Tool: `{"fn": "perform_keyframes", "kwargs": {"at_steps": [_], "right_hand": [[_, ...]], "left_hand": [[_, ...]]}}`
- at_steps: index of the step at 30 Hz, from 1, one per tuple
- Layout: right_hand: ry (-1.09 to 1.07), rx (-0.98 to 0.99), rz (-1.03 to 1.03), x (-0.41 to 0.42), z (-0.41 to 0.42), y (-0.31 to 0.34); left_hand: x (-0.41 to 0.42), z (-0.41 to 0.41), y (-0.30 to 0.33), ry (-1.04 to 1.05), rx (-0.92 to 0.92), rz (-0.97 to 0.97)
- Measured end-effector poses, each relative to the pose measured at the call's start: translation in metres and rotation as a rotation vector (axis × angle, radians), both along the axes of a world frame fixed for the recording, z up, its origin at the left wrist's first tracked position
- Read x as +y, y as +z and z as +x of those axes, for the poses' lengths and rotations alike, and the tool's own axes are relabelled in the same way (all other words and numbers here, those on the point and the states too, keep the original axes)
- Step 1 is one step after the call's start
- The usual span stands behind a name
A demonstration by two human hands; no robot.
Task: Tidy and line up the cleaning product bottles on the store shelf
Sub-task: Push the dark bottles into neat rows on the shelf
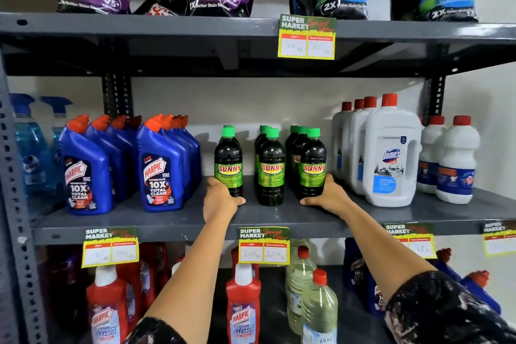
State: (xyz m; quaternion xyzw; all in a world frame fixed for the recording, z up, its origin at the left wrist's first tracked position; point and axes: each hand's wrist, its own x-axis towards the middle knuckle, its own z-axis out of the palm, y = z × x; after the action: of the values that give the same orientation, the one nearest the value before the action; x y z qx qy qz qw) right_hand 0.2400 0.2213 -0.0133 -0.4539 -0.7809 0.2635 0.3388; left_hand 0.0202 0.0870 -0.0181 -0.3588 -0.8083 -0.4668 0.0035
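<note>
Left hand [220, 200] cups the base of the left dark bottle [228, 162] & right hand [329, 197] cups the right one [313, 165] on the middle shelf [279, 218], fingers curled round, so rows look nearly straight, but the middle bottle [271, 169] sits a bit fwd.

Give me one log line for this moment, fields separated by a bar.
shelf: middle | left hand: on left Sunny bottle | right hand: on right Sunny bottle | middle row untouched
</note>
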Motion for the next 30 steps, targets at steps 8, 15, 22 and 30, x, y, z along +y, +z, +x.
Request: {"fn": "perform_keyframes", "kwargs": {"at_steps": [8,15,22,30], "right_hand": [[0.005,0.016,-0.013,-0.001,0.0,0.0],[-0.017,-0.014,-0.025,-0.004,-0.001,0.002],[-0.011,-0.102,0.018,-0.007,0.023,0.004],[-0.091,-0.117,0.141,0.023,0.132,0.007]], "left_hand": [[-0.001,0.0,-0.002,-0.014,0.018,0.003],[0.004,-0.002,-0.003,-0.001,0.088,0.055],[-0.004,0.026,0.0,0.075,0.404,0.435],[0.065,0.173,0.01,-0.444,0.393,0.531]]}}
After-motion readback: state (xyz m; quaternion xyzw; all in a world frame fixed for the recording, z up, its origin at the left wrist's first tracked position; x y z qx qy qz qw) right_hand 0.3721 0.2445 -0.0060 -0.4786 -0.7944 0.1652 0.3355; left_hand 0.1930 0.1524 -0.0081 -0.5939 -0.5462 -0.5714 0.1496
